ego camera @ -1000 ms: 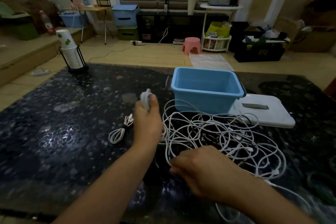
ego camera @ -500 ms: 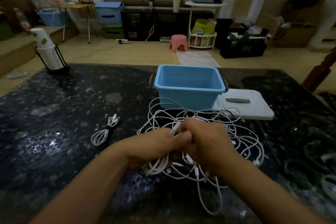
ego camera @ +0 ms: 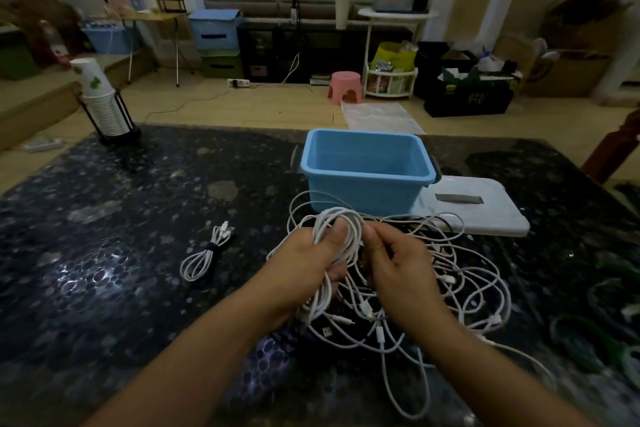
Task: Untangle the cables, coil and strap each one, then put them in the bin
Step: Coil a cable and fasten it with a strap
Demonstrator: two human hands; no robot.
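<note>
Hands grip white cable loops from the tangle, blue bin just behind.

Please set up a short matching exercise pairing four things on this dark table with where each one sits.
Things:
1. open light blue plastic bin
2. small strapped coil of white cable
3. flat white plastic lid
4. stack of white paper cups in a black wire holder

Places:
A. far left corner of the table
B. lying flat, right of the bin
C. table centre, behind the tangle of white cables
D. left of the person's left hand

Pairs: 1-C, 2-D, 3-B, 4-A
</note>
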